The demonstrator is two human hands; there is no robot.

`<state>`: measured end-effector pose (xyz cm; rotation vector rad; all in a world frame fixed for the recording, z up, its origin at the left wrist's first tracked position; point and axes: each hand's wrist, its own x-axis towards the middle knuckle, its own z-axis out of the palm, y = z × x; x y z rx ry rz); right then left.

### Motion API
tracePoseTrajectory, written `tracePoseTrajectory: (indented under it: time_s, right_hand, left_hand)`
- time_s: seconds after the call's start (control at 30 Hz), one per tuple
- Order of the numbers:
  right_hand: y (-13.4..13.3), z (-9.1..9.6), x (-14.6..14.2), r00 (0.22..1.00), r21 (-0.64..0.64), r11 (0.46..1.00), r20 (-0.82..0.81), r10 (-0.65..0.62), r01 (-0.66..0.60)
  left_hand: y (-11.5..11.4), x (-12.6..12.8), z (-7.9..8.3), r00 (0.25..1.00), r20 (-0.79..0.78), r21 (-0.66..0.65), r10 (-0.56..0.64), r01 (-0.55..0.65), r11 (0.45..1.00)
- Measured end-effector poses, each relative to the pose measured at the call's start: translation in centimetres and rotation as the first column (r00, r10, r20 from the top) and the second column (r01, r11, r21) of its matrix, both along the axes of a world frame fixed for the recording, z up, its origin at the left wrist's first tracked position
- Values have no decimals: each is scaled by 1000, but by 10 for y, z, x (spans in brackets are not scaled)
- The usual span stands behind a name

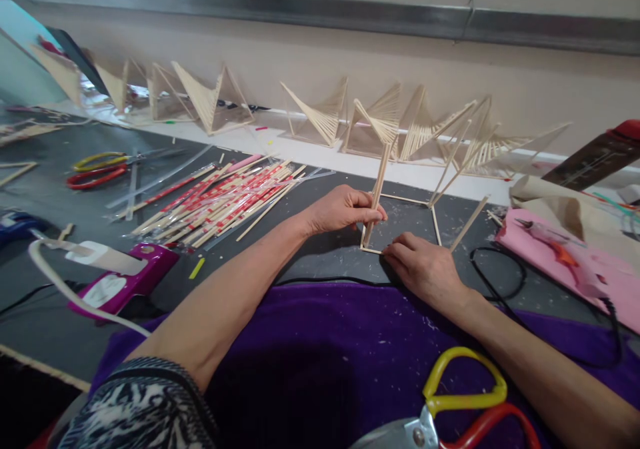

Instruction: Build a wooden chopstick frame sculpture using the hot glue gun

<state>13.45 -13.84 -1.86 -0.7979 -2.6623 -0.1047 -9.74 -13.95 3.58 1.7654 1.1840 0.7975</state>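
A square frame of thin wooden sticks point(406, 200) lies on the dark tabletop, with more sticks rising from its corners. My left hand point(345, 210) is closed around upright wooden sticks point(381, 177) at the frame's near left corner. They stand nearly vertical, leaning slightly. My right hand point(421, 262) pinches the near edge of the frame, close to that same corner. Its fingertips are partly hidden, but the stick runs into them. Another stick point(470, 222) slants up just past my right hand.
Finished stick models point(320, 119) line the wall. Left lie wrapped sticks point(225, 199), pliers-like scissors point(97, 169) and a purple power strip point(125, 279). Right, a glue gun point(567, 252) with a cord rests on pink material. Large scissors point(467, 396) lie on the purple cloth point(310, 356).
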Motion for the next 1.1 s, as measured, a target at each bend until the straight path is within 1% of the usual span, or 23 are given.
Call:
tracePoseTrajectory:
  time_s: [0.3, 0.63, 0.8, 1.1]
  right_hand:
    - [-2, 2, -1, 1000, -8, 1000, 14, -6, 7]
    - [-2, 2, -1, 1000, -9, 1000, 28, -2, 2]
    - [-1, 2, 0, 999, -18, 1000, 34, -1, 1]
    - [-2, 1, 0, 1000, 3, 1000, 31, -3, 3]
  left_hand:
    - [-1, -1, -1, 1000, -17, 10, 15, -15, 1000]
    - [-4, -1, 5, 998, -61, -16, 4, -5, 1000]
    - [-6, 0, 6, 997, -70, -44, 23, -26, 999]
    - [-8, 4, 7, 995, -76, -35, 57, -60, 998]
